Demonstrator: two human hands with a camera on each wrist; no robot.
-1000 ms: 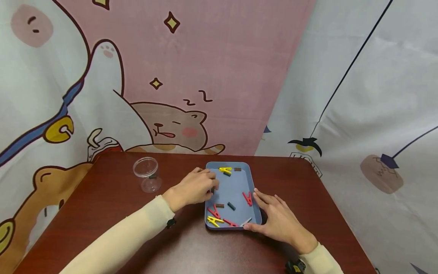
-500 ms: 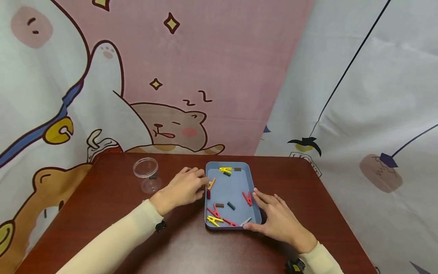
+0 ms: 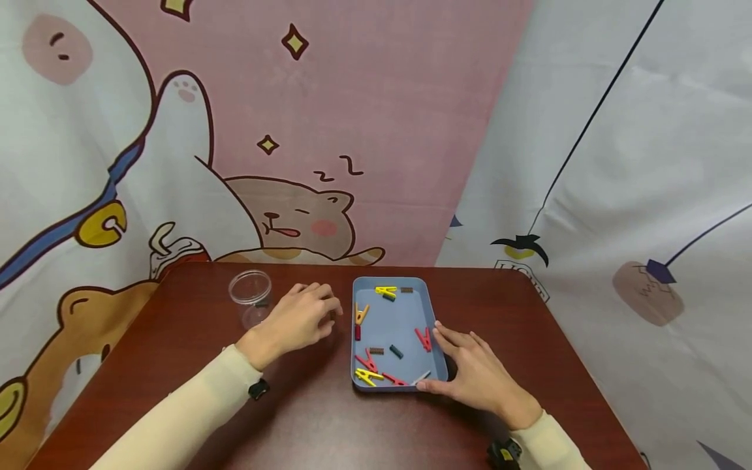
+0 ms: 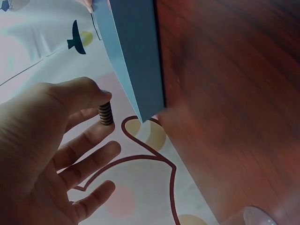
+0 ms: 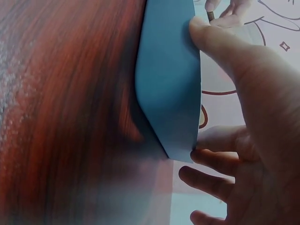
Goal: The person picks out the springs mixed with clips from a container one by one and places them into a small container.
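My left hand [image 3: 296, 320] is over the table left of the tray, between it and a clear plastic jar [image 3: 250, 287]. In the left wrist view, its thumb and a finger pinch a small dark coil spring [image 4: 106, 113]; the other fingers spread apart. My right hand [image 3: 478, 372] rests against the near right corner of the blue tray [image 3: 399, 320], thumb on the near rim and fingertips on the right side. Inside the tray lie red clips [image 3: 423, 339], yellow clips [image 3: 385, 290], an orange clip [image 3: 361, 314], brown springs [image 3: 376, 351] and dark green pieces [image 3: 396, 352].
A dark red-brown wooden table [image 3: 317, 418] carries the tray and jar. A small dark piece is visible through the jar's wall. Behind the table hangs a cartoon-printed cloth [image 3: 399, 130]. A dark red piece [image 3: 358, 333] lies along the tray's left wall.
My left hand has come out of the tray and moved left toward the jar, holding the spring. This uncovered the orange clip and dark red piece. The right hand has stayed at the tray.
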